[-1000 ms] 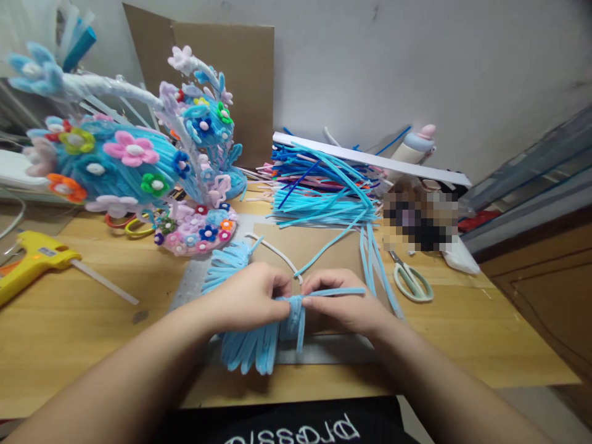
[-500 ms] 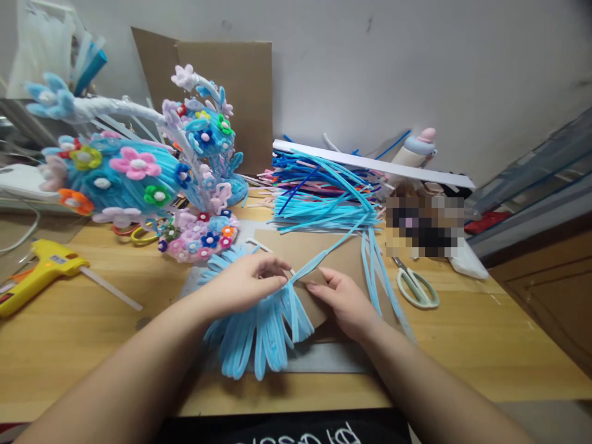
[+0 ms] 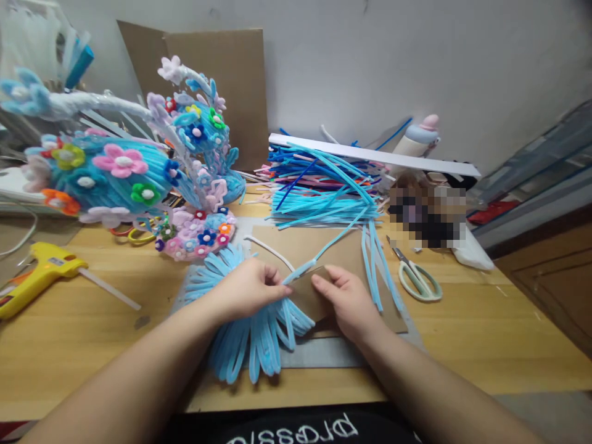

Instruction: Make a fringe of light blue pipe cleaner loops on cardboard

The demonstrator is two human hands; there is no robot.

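Note:
My left hand [image 3: 252, 288] pinches a light blue pipe cleaner [image 3: 300, 269] near the base of a fan of looped pipe cleaners [image 3: 252, 345]. Its fingertips are closed, partly hiding the join. The fan spreads under and around that hand. My right hand [image 3: 346, 299] grips the edge of a small brown cardboard piece [image 3: 306, 295] between thumb and fingers. The pinched strand runs over this card and up toward the pile behind. A white pipe cleaner [image 3: 271, 251] reaches in behind the left fingers.
A larger cardboard sheet [image 3: 333, 237] lies on a grey mat [image 3: 319, 356]. Behind is a pipe cleaner pile [image 3: 319, 206]. Scissors [image 3: 419, 280] lie right, a yellow glue gun [image 3: 44, 271] left. A flower-covered pipe cleaner lamp shape [image 3: 111, 176] stands at back left.
My left fingers have closed into a pinch on the blue pipe cleaner at the fan's base. My right hand keeps its grip on the card. The view has shifted slightly.

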